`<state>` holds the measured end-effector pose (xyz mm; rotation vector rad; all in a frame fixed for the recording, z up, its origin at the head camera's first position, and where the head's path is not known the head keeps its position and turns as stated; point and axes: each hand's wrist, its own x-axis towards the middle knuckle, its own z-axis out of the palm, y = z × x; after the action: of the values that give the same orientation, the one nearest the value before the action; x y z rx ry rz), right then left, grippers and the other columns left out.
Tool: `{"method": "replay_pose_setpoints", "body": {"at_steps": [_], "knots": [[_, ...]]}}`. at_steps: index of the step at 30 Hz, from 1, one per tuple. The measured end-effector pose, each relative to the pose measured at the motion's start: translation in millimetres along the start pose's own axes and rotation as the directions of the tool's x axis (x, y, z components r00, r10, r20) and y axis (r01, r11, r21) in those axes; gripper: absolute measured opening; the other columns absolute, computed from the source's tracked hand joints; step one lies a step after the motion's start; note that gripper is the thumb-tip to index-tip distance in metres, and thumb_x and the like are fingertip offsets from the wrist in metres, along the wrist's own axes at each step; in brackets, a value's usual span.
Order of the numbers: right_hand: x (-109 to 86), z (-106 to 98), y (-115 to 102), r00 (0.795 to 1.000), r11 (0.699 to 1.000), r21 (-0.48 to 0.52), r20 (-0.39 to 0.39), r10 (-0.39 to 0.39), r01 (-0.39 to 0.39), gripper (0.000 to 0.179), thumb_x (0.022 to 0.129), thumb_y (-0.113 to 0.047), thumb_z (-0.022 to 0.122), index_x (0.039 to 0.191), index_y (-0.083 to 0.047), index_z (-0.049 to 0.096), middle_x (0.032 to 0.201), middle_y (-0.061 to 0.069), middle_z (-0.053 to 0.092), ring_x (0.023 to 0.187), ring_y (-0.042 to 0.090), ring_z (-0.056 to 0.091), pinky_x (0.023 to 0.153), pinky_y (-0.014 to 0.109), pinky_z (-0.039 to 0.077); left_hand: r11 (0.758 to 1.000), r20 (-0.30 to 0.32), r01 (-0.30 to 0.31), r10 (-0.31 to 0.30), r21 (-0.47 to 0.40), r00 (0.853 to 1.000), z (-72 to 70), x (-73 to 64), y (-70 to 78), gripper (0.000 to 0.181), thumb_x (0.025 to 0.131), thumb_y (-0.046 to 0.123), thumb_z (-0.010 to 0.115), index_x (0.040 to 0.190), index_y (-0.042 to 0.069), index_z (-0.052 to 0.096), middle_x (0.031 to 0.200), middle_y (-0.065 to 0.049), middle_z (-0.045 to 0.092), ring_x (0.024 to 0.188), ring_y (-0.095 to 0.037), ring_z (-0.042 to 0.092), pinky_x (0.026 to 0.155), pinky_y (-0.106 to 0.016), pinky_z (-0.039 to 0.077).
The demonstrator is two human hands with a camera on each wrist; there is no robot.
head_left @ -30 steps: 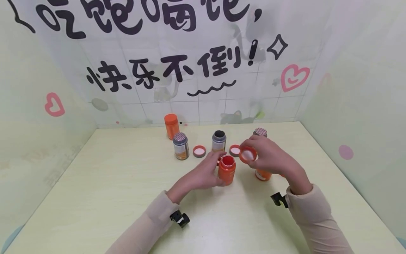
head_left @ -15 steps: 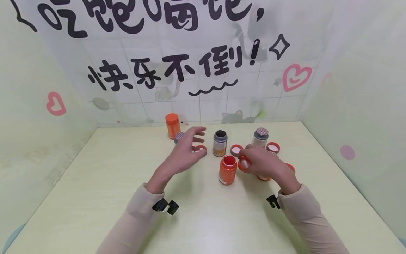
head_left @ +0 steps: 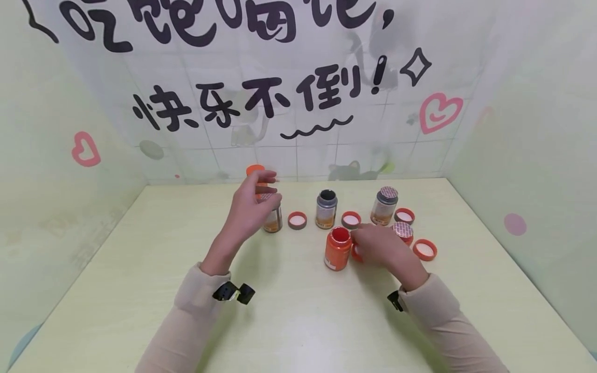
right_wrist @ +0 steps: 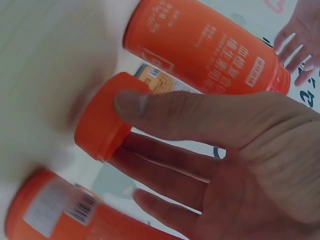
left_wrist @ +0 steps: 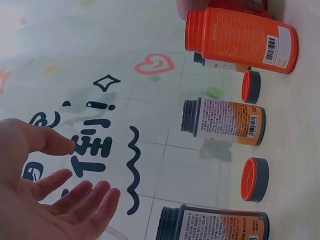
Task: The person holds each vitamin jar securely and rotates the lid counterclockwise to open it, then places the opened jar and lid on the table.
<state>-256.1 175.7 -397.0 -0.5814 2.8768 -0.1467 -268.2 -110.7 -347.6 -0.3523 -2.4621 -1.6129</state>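
My right hand (head_left: 377,246) pinches an orange bottle cap (right_wrist: 102,117) between thumb and fingers, low over the table. Just left of it, an uncapped orange bottle (head_left: 338,254) stands upright with its mouth bare. Behind the right hand, another orange bottle (head_left: 403,232) with a patterned seal is mostly hidden. My left hand (head_left: 244,212) is raised at the back left, fingers loosely bent and holding nothing. It overlaps a capped orange bottle (head_left: 255,169) and a grey bottle (head_left: 273,223); whether it touches either, I cannot tell.
An uncapped grey bottle (head_left: 326,212) stands mid-table, with one upturned cap (head_left: 297,220) to its left and another cap (head_left: 351,219) to its right. Farther right are a sealed grey bottle (head_left: 384,207), a grey-rimmed cap (head_left: 404,215) and an orange cap (head_left: 425,249).
My left hand has let go of the uncapped orange bottle and moved left and back toward the capped one. The right hand has lowered the orange cap toward the table beside the uncapped bottle.
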Motion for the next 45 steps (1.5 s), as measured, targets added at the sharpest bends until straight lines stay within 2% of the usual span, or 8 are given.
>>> {"method": "replay_pose_setpoints", "body": {"at_steps": [4, 13, 19, 23, 29, 34, 40, 45], "knots": [[1.9, 2, 0, 0.998, 0.998, 0.060, 0.062, 0.019, -0.023, 0.024, 0.087, -0.019, 0.075, 0.108, -0.009, 0.072, 0.086, 0.004, 0.064, 0.074, 0.019, 0.056, 0.069, 0.029, 0.049, 1.000, -0.045, 0.017, -0.018, -0.019, 0.999, -6.5, 1.2, 0.1, 0.044, 0.093, 0.012, 0.061, 0.135, 0.012, 0.050, 0.133, -0.006, 0.057, 0.117, -0.025, 0.060, 0.101, -0.044, 0.051], [2.4, 4, 0, 0.995, 0.996, 0.078, 0.088, 0.038, -0.045, 0.031, 0.086, -0.018, 0.076, 0.115, -0.009, 0.070, 0.094, 0.006, 0.065, 0.078, 0.019, 0.057, 0.071, 0.030, 0.051, 0.997, -0.110, 0.078, -0.079, -0.009, 0.991, -18.9, 3.6, -0.8, 0.045, 0.093, 0.016, 0.059, 0.137, 0.013, 0.049, 0.137, -0.009, 0.054, 0.120, -0.025, 0.059, 0.092, -0.041, 0.054], [-1.3, 3, -1, 0.992, 0.990, 0.108, 0.091, 0.085, -0.095, 0.053, 0.087, -0.018, 0.076, 0.136, -0.012, 0.058, 0.120, 0.014, 0.063, 0.093, 0.023, 0.059, 0.078, 0.035, 0.057, 0.994, -0.144, 0.108, -0.109, -0.014, 0.984, -23.8, 6.2, -2.0, 0.044, 0.094, 0.019, 0.059, 0.137, 0.012, 0.048, 0.137, -0.008, 0.054, 0.122, -0.026, 0.058, 0.093, -0.043, 0.054], [-8.9, -6, -1, 0.993, 0.985, 0.147, 0.091, 0.077, -0.089, 0.066, 0.085, -0.015, 0.077, 0.145, -0.013, 0.049, 0.128, 0.018, 0.056, 0.100, 0.025, 0.058, 0.081, 0.039, 0.057, 0.993, -0.161, 0.116, -0.117, -0.015, 0.980, -24.5, 5.8, -4.2, 0.045, 0.095, 0.020, 0.060, 0.137, 0.011, 0.048, 0.136, -0.008, 0.055, 0.122, -0.027, 0.057, 0.094, -0.042, 0.054], [-31.2, -36, -1, 0.997, 0.973, 0.222, 0.060, 0.046, -0.058, 0.083, 0.080, -0.021, 0.081, 0.151, -0.012, 0.039, 0.139, 0.016, 0.051, 0.110, 0.028, 0.055, 0.089, 0.045, 0.055, 0.995, -0.229, 0.099, -0.102, -0.024, 0.968, -27.2, 7.9, -12.4, 0.041, 0.096, 0.020, 0.058, 0.135, 0.011, 0.049, 0.133, -0.010, 0.057, 0.117, -0.027, 0.057, 0.097, -0.040, 0.052], [-55.8, -60, 4, 0.995, 0.944, 0.315, -0.066, -0.078, 0.095, 0.076, 0.083, -0.024, 0.079, 0.148, -0.014, 0.042, 0.140, 0.008, 0.054, 0.119, 0.026, 0.060, 0.097, 0.046, 0.053, 0.996, -0.313, 0.085, -0.086, -0.018, 0.946, -24.6, 10.3, -16.8, 0.037, 0.097, 0.021, 0.056, 0.133, 0.012, 0.050, 0.127, -0.007, 0.059, 0.114, -0.021, 0.058, 0.095, -0.036, 0.052], [-75.4, -77, -1, 0.945, 0.867, 0.387, -0.213, -0.248, 0.315, 0.053, 0.086, -0.034, 0.077, 0.133, -0.026, 0.056, 0.129, -0.012, 0.061, 0.113, 0.011, 0.064, 0.086, 0.032, 0.056, 1.000, -0.389, -0.028, 0.028, 0.007, 0.921, -20.9, 11.0, -21.2, 0.034, 0.097, 0.020, 0.056, 0.129, 0.010, 0.053, 0.121, -0.007, 0.063, 0.109, -0.018, 0.061, 0.090, -0.028, 0.051], [-80.3, -81, -8, 0.909, 0.827, 0.397, -0.291, -0.297, 0.398, 0.044, 0.086, -0.023, 0.077, 0.126, -0.022, 0.059, 0.123, -0.011, 0.064, 0.107, 0.007, 0.066, 0.082, 0.028, 0.057, 0.999, -0.382, 0.037, -0.047, -0.035, 0.923, -19.2, 18.0, -39.2, 0.037, 0.096, 0.018, 0.057, 0.132, 0.010, 0.050, 0.125, -0.008, 0.059, 0.115, -0.019, 0.058, 0.097, -0.031, 0.049]]}}
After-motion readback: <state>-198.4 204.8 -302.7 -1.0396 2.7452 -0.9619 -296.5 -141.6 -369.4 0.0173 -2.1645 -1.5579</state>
